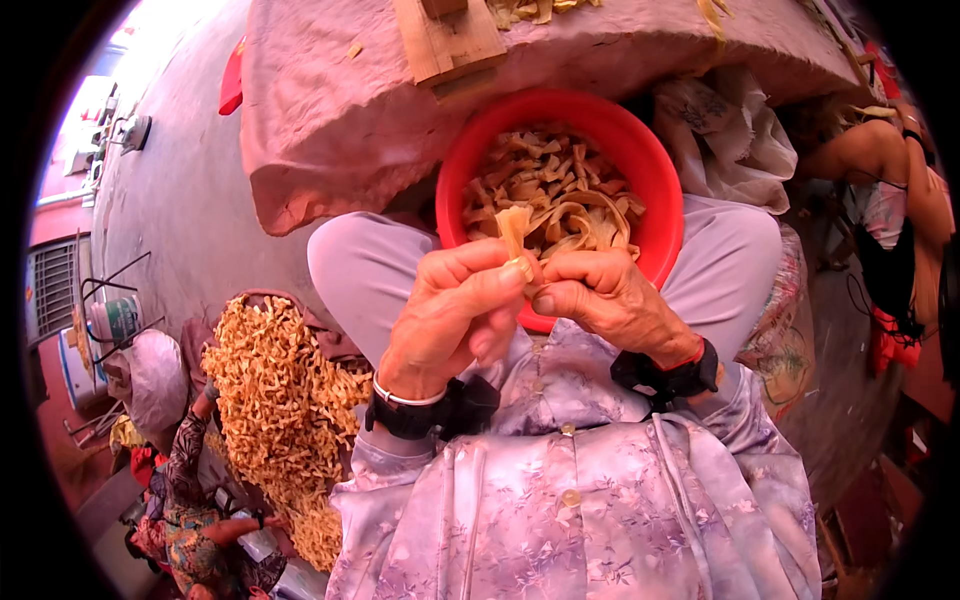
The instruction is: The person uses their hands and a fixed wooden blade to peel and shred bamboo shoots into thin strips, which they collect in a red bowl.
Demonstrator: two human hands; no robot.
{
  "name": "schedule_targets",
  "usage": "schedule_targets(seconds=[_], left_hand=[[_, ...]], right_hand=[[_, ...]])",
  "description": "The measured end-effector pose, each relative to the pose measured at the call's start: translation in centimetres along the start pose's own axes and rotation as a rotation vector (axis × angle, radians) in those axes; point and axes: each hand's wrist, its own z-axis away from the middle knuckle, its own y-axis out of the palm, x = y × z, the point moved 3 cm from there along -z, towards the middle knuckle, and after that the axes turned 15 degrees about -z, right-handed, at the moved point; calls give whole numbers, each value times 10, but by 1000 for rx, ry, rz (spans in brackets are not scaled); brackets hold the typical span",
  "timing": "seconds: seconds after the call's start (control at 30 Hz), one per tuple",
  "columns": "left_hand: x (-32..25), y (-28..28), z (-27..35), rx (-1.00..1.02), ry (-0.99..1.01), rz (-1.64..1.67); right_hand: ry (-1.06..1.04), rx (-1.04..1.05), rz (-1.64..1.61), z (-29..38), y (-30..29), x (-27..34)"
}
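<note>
My left hand (465, 307) pinches a pale yellow, ribbon-like food strip (513, 229) between thumb and fingers, with its fanned end pointing up. Close beside it, my right hand (611, 300) has its thumb and forefinger closed near the lower part of the strip; the fingers hide what lies between the hands. Both are over the near side of a red plastic basin (660, 176) set between my knees. Inside the basin lie many knotted or folded strips (551, 165) and some longer, loosely curled strips (592, 221).
A stone-like slab (322, 112) carries a wooden block (450, 41) and more strips. A large heap of knotted pieces (277, 405) lies at left, where a person (191, 517) reaches to it. Another person (889, 180) sits at right. A white woven sack (724, 139) touches the slab.
</note>
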Motion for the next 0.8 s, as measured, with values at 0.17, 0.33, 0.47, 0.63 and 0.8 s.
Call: schedule_targets(seconds=[0.17,0.33,0.47,0.63,0.8], left_hand=[[7,-6,-5,-115,-16,19],[-8,-7,-14,10,-6,-218],[9,-2,-28,24,153,-241],[12,2,-22,-66,148,6],[-9,-6,-14,-203,135,-426]], right_hand=[[140,-64,-49,-2,-3,-6],[95,-203,-261,-16,-18,34],[135,-25,-445,-29,-21,29],[0,-145,-554,-30,-24,21],[44,-215,-476,-29,-32,32]])
